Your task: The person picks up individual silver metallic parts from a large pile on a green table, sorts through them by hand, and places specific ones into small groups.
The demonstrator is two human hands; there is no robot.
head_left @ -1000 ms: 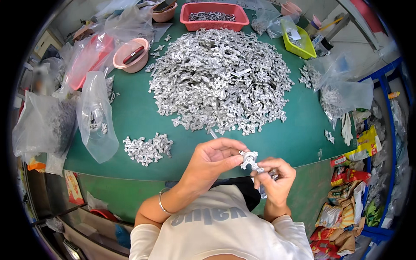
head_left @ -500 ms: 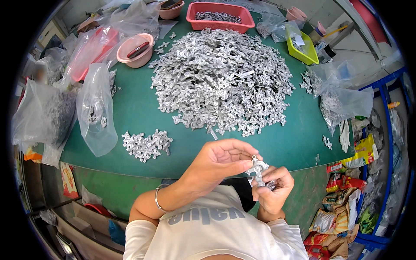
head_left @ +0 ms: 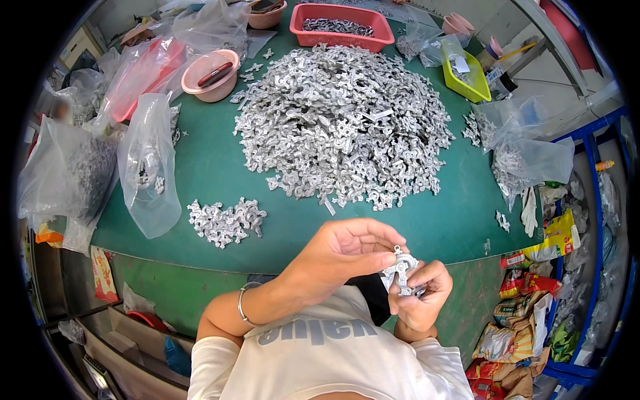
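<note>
1. Metal part (head_left: 401, 269), small, silvery and forked, is pinched between both hands just past the near edge of the tabletop (head_left: 200, 173), in front of the person's chest.
2. Green tabletop carries everything else; it curves away under the fisheye.
3. Big heap of silvery parts (head_left: 340, 123) fills the middle of the tabletop, well beyond the hands.
4. Clear plastic bags (head_left: 148, 167) lie along the left side, some with parts inside; more bags (head_left: 527, 157) sit at the right.
5. Red tray (head_left: 343, 25) with parts stands at the far edge, a yellow-green bin (head_left: 467, 77) to its right, a pink bowl (head_left: 210, 75) to its left.
6. Small pile of parts (head_left: 225, 221) lies near the front edge, left of the hands.
7. Left hand (head_left: 347, 250) curls in, fingertips closed on the part's top.
8. Right hand (head_left: 421, 297) is clenched around the part's lower end.
</note>
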